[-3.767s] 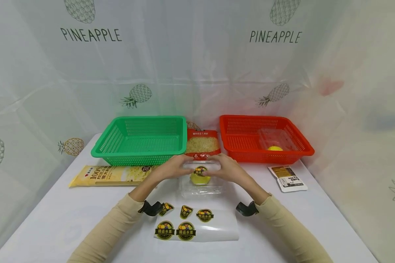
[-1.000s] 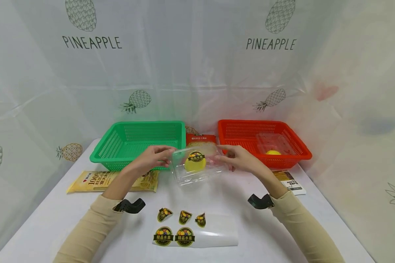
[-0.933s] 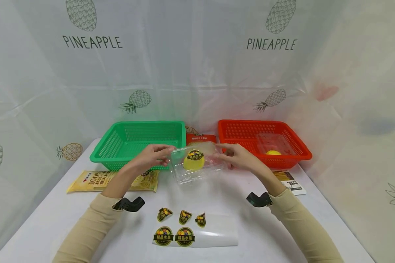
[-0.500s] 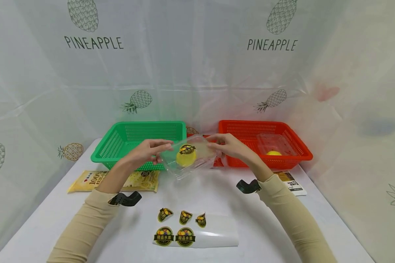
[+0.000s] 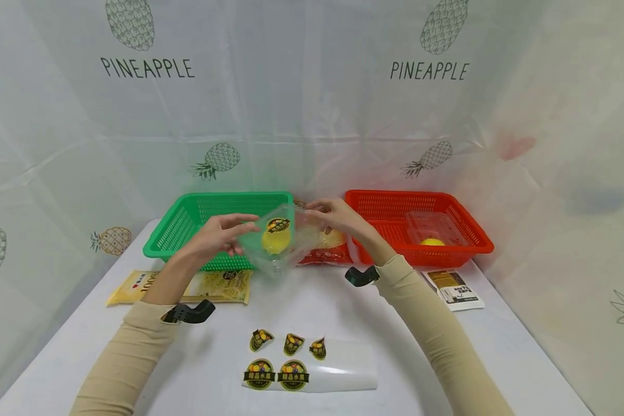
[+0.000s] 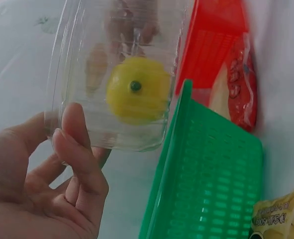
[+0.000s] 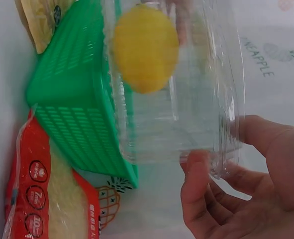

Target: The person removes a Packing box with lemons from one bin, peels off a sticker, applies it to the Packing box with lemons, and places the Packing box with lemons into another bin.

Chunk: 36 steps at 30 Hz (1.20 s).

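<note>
A clear plastic fruit box (image 5: 304, 234) is held in the air, tilted, at the right front corner of the green basket (image 5: 218, 252). Inside lies a yellow round fruit (image 5: 275, 241), with a green stem spot facing the left wrist view. A dark oval label (image 5: 278, 225) is on the lid. My left hand (image 5: 215, 237) grips the box's left end between thumb and fingers. At the opposite end, my right hand (image 5: 340, 219) pinches the edge; in the right wrist view the fingers (image 7: 195, 184) curl around the box's rim.
A red basket (image 5: 421, 251) at back right contains another clear box (image 5: 431, 225) and a yellow fruit (image 5: 433, 241). Between the baskets sits a red pasta bag (image 5: 325, 255). A yellow noodle pack (image 5: 221, 286), a label sheet (image 5: 343, 367) and a white pouch (image 5: 455, 289) lie on the table.
Both hands have lifted the box off the table, tilted it, and carried it left and away from the body, toward the green basket. One label on the sheet has curled up.
</note>
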### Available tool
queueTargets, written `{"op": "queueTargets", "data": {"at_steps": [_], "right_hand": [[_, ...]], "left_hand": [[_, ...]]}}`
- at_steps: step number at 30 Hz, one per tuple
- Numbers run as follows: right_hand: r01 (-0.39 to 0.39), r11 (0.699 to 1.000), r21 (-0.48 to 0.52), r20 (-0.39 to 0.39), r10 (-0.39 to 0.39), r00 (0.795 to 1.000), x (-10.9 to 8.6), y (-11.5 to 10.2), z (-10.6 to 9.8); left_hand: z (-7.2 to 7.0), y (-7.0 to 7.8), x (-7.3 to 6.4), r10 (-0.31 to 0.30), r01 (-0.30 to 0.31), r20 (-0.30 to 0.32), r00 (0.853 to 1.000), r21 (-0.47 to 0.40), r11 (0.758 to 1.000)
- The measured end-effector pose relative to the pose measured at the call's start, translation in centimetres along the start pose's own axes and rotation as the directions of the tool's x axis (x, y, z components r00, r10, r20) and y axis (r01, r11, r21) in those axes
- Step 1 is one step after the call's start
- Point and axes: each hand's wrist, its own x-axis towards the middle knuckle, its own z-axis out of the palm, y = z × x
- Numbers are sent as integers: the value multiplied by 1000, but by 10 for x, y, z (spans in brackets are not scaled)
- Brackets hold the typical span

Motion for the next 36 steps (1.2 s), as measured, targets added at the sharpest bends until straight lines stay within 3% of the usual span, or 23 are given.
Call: {"op": "queueTargets", "data": {"at_steps": [8, 16, 21, 28, 32, 36], "right_hand": [[3, 998, 66, -99, 4, 995, 21, 1, 16], [-37, 977, 208, -108, 61, 992, 32, 3, 31], [-4, 985, 173, -69, 16, 997, 37, -4, 41], [11, 997, 76, -30, -9, 1000, 39, -14, 53], [13, 1000, -9, -26, -13, 1000, 42, -12, 59], [9, 997, -81, 3, -9, 1000, 47, -9, 63]], "left_hand": [[-15, -10, 2, 0, -6, -100, 995, -62, 998], [-26, -14, 3, -14, 5, -205, 979, -42, 999], [-28, -14, 9, -31, 20, -262, 964, -45, 999], [-24, -13, 18, -27, 52, -326, 945, 67, 996], [-23, -14, 20, -35, 69, -336, 941, 90, 994], [-26, -16, 22, -61, 98, -317, 946, 104, 990]]}}
